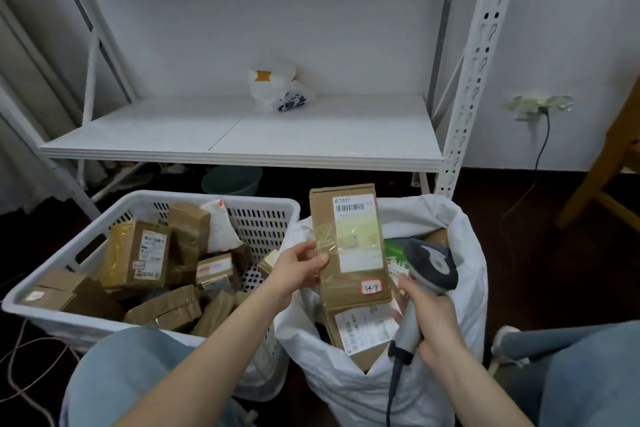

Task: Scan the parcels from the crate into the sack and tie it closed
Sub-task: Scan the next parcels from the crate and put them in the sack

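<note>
My left hand (pixel 300 267) grips the left edge of a tall brown cardboard parcel (pixel 349 246), held upright over the open white sack (pixel 464 253), its barcode label facing me. My right hand (pixel 427 319) is closed around the handle of a grey barcode scanner (pixel 431 267), whose head sits just right of the parcel. Inside the sack lie another labelled brown box (pixel 363 333) and a green packet (pixel 394 250). The white perforated crate (pixel 263 215) on the left holds several brown parcels.
A white metal shelf (pixel 242 135) stands behind, carrying a white plastic bag (pixel 277 87). Its upright post (pixel 474 73) rises beside the sack. A wall socket with a black cable (pixel 540 149), a wooden chair leg (pixel 595 184) and floor cables (pixel 20 357) surround me. My knees frame the bottom.
</note>
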The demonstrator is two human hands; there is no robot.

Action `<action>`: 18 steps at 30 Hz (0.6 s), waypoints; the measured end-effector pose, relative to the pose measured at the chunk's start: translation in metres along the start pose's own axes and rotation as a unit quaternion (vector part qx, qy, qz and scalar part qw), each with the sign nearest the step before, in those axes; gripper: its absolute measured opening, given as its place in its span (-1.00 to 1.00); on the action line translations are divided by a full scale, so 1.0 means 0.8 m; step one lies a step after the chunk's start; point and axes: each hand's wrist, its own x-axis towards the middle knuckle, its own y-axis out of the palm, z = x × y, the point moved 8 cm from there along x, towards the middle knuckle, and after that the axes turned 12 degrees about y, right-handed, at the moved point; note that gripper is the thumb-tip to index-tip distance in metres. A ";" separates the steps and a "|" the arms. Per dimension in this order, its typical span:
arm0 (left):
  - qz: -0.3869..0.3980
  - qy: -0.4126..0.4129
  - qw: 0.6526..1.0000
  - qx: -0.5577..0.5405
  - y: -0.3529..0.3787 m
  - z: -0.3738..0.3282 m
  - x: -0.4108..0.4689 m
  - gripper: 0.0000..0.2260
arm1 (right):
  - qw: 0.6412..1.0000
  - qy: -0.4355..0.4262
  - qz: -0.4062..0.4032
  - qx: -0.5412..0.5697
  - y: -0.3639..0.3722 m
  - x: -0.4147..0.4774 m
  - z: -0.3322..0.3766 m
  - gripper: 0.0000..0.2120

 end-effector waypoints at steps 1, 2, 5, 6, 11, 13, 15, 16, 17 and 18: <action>-0.005 0.008 1.000 0.020 -0.001 0.005 0.000 -0.51 | 1.000 -0.007 0.013 -0.010 0.005 -0.008 0.003 -0.92; -0.007 0.015 0.999 0.036 0.000 0.011 0.001 -0.51 | 0.999 -0.012 0.026 -0.028 0.010 -0.016 0.004 -0.89; -0.012 0.017 0.998 0.062 0.002 0.031 0.001 -0.52 | 0.995 -0.030 0.040 -0.086 0.020 -0.039 0.001 -0.83; -0.013 0.015 0.997 0.068 0.002 0.038 0.002 -0.52 | 0.994 -0.035 0.041 -0.098 0.022 -0.045 0.000 -0.81; -0.020 -0.003 0.996 0.085 -0.001 0.065 0.003 -0.50 | 0.989 -0.034 0.046 -0.134 0.025 -0.058 -0.016 -0.75; -0.027 -0.017 0.996 0.084 -0.004 0.075 0.005 -0.47 | 0.988 -0.032 0.040 -0.146 0.023 -0.060 -0.021 -0.75; -0.030 -0.026 0.996 0.079 -0.005 0.082 0.006 -0.46 | 0.987 -0.030 0.039 -0.152 0.021 -0.062 -0.024 -0.77; -0.030 -0.029 0.996 0.077 -0.005 0.084 0.006 -0.47 | 0.987 -0.030 0.038 -0.155 0.021 -0.063 -0.025 -0.78; -0.030 -0.031 0.996 0.074 -0.006 0.086 0.007 -0.47 | 0.986 -0.031 0.036 -0.161 0.020 -0.064 -0.026 -0.77; -0.030 -0.033 0.997 0.070 -0.005 0.088 0.007 -0.48 | 0.985 -0.032 0.034 -0.167 0.020 -0.064 -0.026 -0.77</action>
